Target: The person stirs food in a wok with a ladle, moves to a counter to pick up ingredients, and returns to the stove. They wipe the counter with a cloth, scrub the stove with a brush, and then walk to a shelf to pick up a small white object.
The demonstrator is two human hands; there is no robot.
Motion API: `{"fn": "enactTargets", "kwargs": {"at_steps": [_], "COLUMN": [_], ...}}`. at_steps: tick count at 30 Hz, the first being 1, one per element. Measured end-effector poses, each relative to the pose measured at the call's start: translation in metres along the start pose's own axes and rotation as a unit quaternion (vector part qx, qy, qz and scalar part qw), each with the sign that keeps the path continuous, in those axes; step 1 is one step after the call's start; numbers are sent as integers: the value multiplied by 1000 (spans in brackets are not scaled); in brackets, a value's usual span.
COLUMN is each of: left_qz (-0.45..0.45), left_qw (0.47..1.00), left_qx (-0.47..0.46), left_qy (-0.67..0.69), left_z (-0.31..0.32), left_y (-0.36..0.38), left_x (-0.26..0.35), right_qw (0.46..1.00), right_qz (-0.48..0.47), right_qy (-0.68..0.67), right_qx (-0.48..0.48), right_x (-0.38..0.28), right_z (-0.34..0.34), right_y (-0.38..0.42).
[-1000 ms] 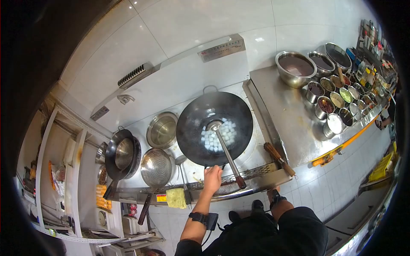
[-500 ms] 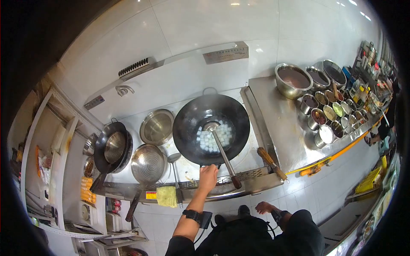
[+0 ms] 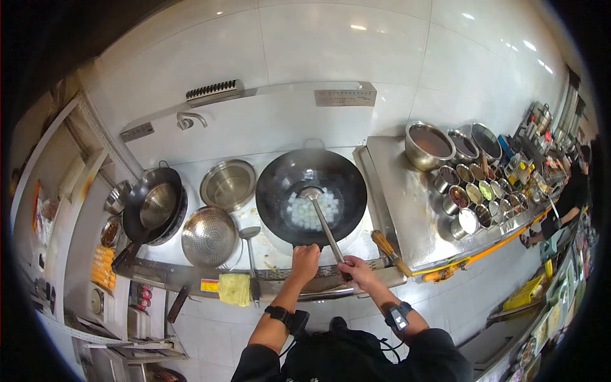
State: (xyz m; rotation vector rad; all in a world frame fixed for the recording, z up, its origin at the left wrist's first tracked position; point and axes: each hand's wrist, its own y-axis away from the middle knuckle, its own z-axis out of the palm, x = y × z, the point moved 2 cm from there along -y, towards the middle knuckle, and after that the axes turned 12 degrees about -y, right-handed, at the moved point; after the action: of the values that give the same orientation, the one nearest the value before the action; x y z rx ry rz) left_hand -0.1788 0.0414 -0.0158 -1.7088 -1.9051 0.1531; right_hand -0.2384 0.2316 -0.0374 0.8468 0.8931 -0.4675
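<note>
Ladle (image 3: 327,227) in right hand (image 3: 361,273)

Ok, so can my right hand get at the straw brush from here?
Probably yes. The brush lies just to the right of your right hand, with nothing visible between them, though that hand would likely need to release the ladle first.

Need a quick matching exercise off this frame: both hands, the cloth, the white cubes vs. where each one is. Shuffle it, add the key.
1. left hand
2. right hand
3. cloth
4. white cubes

A. hanging at the stove's front edge
B. in the wok, around the bowl of the ladle
C. on the ladle's handle
D. at the wok's near handle

Pairs: 1-D, 2-C, 3-A, 4-B
</note>
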Motion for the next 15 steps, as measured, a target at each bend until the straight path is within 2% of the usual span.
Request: {"fn": "enactTargets", "kwargs": {"at_steps": [1, 3, 4, 7, 9, 11, 12, 15], "left_qz": [0, -3, -5, -14, -12, -3, -1, 10], "left_qw": [1000, 1000, 1000, 1000, 1000, 1000, 1000, 999], "left_qx": [-1, -3, -5, 0, 5, 9, 17, 31], "left_qy": [3, 3, 2, 3, -2, -14, -13, -13], "left_z": [1, 3, 5, 8, 8, 8, 8, 4], "left_y": [0, 1, 1, 1, 1, 1, 2, 1], "left_x": [-1, -4, -5, -4, -5, -6, -6, -3], "right_qw": [991, 917, 912, 972, 926, 840, 875, 864], "right_qz": [-68, -203, -248, -169, -219, -280, -145, -180], "right_qy": [114, 333, 315, 151, 297, 459, 453, 445], "right_qx": [30, 82, 84, 65, 74, 74, 94, 155], "right_x": [-2, -6, 10, 24, 40, 42, 45, 58], "right_z": [7, 20, 10, 7, -6, -13, -23, -42], "right_y": [2, 8, -1, 9, 15, 23, 22, 33]}}
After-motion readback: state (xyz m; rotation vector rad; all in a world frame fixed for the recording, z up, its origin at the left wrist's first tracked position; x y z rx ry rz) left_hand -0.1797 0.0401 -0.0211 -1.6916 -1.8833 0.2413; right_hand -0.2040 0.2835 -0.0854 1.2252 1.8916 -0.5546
